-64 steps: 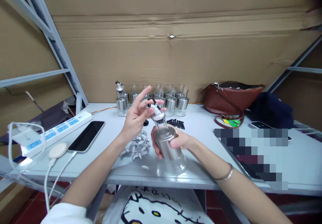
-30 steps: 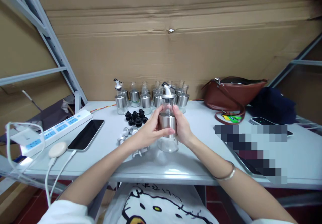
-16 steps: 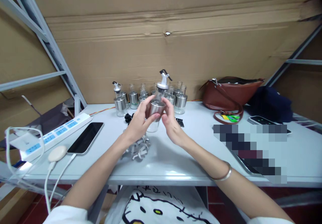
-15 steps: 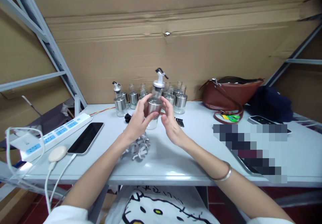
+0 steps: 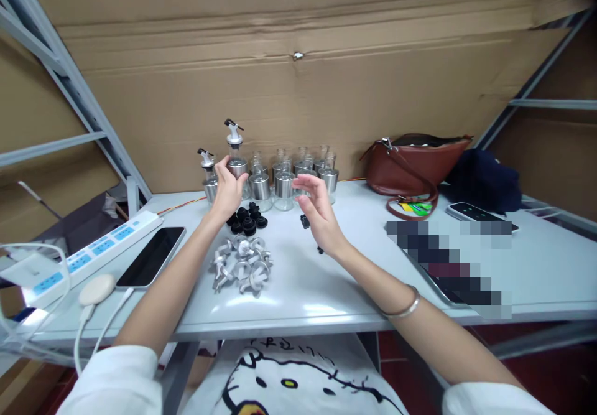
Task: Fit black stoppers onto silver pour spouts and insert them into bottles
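My left hand (image 5: 227, 191) is closed round a glass bottle with a steel sleeve and a pour spout (image 5: 236, 160), held at the left end of the bottle row, beside another spouted bottle (image 5: 207, 174). My right hand (image 5: 317, 209) hovers open and holds nothing, just in front of the row of uncapped steel-sleeved bottles (image 5: 284, 181). A cluster of black stoppers (image 5: 245, 220) lies below my left hand. A heap of silver spout caps (image 5: 241, 264) lies nearer to me on the table (image 5: 326, 290).
A white power strip (image 5: 93, 250), a black phone (image 5: 150, 263) and a round white charger (image 5: 96, 288) lie at the left. A brown bag (image 5: 410, 163), dark cloth (image 5: 485, 185) and another phone (image 5: 471, 211) are at the right. Cardboard lines the back.
The spouted bottle went from both hands in front of me to my left hand alone, carried back and left to the row. My right hand let go and opened.
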The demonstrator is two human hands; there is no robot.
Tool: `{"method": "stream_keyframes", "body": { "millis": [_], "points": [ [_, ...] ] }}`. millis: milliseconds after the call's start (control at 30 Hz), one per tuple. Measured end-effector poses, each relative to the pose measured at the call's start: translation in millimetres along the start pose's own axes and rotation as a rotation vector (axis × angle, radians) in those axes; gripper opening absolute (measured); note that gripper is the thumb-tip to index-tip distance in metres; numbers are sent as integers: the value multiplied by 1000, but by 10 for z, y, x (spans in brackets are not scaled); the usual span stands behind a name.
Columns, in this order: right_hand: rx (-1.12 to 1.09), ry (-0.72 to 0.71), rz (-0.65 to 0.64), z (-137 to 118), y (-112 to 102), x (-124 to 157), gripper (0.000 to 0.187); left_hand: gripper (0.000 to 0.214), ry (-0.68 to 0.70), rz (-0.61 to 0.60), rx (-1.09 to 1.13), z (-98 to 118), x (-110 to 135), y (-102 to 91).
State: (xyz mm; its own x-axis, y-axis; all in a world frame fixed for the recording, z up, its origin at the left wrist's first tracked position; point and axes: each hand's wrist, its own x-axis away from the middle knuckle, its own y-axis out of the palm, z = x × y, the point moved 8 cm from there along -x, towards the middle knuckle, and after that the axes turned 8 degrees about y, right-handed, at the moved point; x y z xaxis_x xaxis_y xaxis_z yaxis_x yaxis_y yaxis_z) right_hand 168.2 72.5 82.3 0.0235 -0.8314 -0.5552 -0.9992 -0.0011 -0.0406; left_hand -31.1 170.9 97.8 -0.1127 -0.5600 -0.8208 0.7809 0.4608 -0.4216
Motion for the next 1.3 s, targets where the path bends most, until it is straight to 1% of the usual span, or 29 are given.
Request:
{"method": "stream_keyframes", "body": {
  "millis": [133,333,467,633,767,867,1133,1233,1300],
  "points": [
    [24,-8,-29,-20,31,21,42,53,-32,-36,-34,-132,-3,99],
    [48,-40,-44,-66,50,33,35,50,-132,18,-15,-360,81,156],
    [59,-41,-65,-89,78,59,33,49,-146,10,-18,-440,151,225],
    [49,-35,-61,-90,63,71,29,45,-167,-3,-21,-502,216,303],
    [-14,-38,-46,-85,59,73,24,40,-175,-12,-28,-527,249,346],
    [-30,-36,-36,-82,61,72,24,37,-172,-12,-31,-533,251,339],
    [-9,-30,-31,-78,55,76,26,43,-154,-31,-56,-493,207,216],
    [-11,-33,-31,-76,49,73,22,42,-159,-57,-81,-425,190,169],
    [4,-40,-19,-69,34,62,20,42,-161,-77,-95,-341,180,114]
  ]
}}
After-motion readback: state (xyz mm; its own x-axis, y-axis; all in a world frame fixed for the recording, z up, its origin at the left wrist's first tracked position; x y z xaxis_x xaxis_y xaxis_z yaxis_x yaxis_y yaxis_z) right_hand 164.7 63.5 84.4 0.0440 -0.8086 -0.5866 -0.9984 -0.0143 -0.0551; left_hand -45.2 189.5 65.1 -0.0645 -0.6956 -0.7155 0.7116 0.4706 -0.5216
